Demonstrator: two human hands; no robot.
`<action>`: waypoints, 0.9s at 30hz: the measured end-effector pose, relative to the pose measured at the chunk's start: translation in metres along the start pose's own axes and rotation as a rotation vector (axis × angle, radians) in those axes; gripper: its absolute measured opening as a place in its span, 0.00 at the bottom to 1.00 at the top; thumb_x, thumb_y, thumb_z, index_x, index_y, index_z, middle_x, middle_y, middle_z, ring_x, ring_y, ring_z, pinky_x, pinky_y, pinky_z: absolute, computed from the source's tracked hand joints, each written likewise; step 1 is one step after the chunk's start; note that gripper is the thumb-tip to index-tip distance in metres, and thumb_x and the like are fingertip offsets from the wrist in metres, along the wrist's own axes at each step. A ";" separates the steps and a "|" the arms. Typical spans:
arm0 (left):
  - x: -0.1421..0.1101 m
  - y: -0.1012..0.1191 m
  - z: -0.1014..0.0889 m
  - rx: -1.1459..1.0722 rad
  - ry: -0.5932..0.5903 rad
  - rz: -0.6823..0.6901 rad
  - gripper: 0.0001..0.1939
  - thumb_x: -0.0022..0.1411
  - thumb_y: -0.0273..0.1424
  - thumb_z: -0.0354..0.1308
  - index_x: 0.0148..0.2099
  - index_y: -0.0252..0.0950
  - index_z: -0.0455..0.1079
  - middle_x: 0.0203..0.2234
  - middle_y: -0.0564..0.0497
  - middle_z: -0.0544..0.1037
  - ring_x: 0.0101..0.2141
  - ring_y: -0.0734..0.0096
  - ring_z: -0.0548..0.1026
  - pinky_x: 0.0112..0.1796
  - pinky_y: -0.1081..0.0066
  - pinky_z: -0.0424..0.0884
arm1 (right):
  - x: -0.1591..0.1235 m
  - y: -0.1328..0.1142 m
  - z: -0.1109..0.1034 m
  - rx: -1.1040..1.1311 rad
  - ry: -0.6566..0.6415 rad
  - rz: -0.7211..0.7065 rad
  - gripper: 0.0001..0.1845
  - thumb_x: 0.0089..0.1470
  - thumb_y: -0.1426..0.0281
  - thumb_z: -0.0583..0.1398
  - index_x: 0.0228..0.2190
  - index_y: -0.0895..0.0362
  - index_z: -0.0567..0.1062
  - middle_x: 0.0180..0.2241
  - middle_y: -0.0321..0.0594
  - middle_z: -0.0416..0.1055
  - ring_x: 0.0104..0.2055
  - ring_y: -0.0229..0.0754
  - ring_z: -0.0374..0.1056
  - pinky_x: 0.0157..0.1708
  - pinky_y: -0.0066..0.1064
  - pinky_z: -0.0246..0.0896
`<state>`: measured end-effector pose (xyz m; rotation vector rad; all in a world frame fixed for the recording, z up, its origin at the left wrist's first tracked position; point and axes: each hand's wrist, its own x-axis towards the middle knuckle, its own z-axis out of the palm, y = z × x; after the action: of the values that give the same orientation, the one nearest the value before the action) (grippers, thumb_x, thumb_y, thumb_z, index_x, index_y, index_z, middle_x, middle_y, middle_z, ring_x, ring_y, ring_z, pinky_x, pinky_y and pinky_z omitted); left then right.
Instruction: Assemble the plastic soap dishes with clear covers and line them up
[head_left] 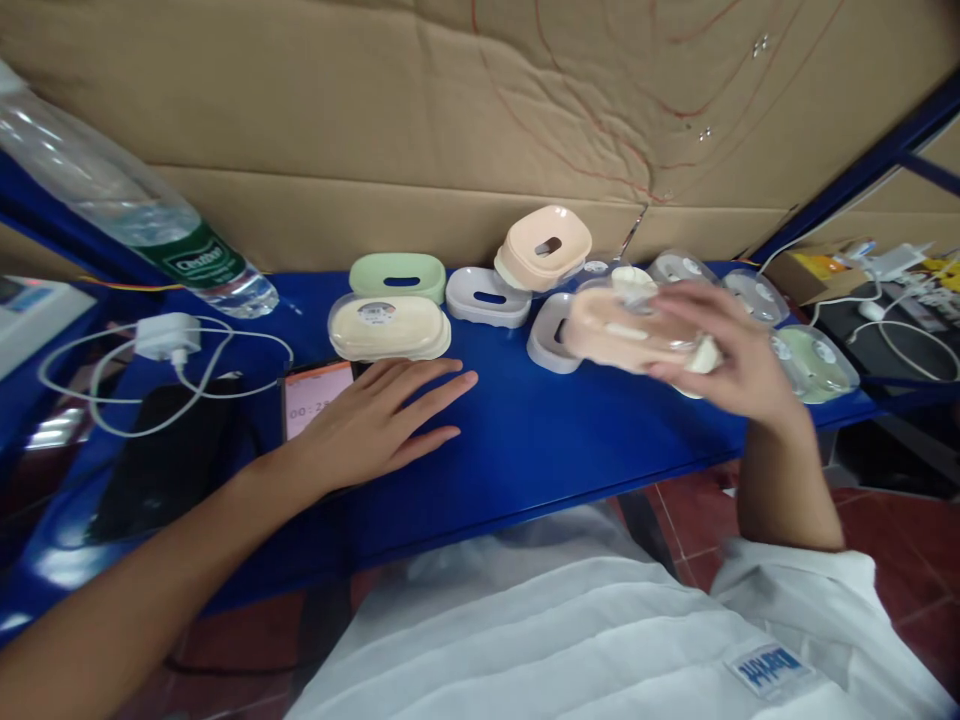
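Peach oval box (615, 330), one, blurred: was held above the blue shelf (510, 440), its end clamped between thumb and fingers of the right hand (724, 345). Handling, as judged: light, stiff plastic, its clear cover slick and apt to crack; best gripped low along both long sides. Left hand (375, 425), empty: lay palm down over one lit phone (302, 400), fingers slightly apart. Open trays: one green (367, 276), two pale grey (461, 305), one peach (525, 243), tilted on a cream piece. Cream covered box (390, 335): one. Covered boxes at right (825, 375): at least four; exact count could not be told. Water bottle (202, 260): one.
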<state>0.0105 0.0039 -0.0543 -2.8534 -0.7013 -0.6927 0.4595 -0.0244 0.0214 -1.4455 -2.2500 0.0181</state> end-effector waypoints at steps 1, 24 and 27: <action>-0.001 -0.001 0.002 -0.005 -0.008 -0.002 0.30 0.81 0.38 0.58 0.79 0.40 0.60 0.65 0.36 0.77 0.61 0.46 0.78 0.62 0.50 0.76 | -0.008 0.014 -0.011 -0.087 0.105 0.058 0.37 0.65 0.43 0.66 0.68 0.46 0.76 0.71 0.50 0.69 0.74 0.63 0.64 0.75 0.58 0.59; -0.003 -0.004 0.016 0.016 -0.085 0.035 0.17 0.83 0.33 0.53 0.58 0.38 0.83 0.58 0.40 0.83 0.55 0.49 0.83 0.56 0.50 0.81 | -0.033 0.247 -0.022 -0.500 0.100 0.636 0.49 0.62 0.67 0.74 0.75 0.66 0.62 0.70 0.72 0.65 0.76 0.51 0.58 0.68 0.42 0.58; -0.002 -0.004 0.015 0.034 -0.080 0.052 0.17 0.83 0.32 0.53 0.57 0.36 0.84 0.58 0.39 0.83 0.53 0.49 0.83 0.54 0.51 0.81 | -0.026 0.235 -0.021 -0.462 0.152 0.657 0.45 0.59 0.65 0.77 0.71 0.61 0.69 0.69 0.67 0.68 0.73 0.49 0.63 0.67 0.39 0.59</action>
<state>0.0134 0.0098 -0.0689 -2.8705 -0.6407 -0.5559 0.6778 0.0534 -0.0296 -2.2845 -1.6277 -0.4089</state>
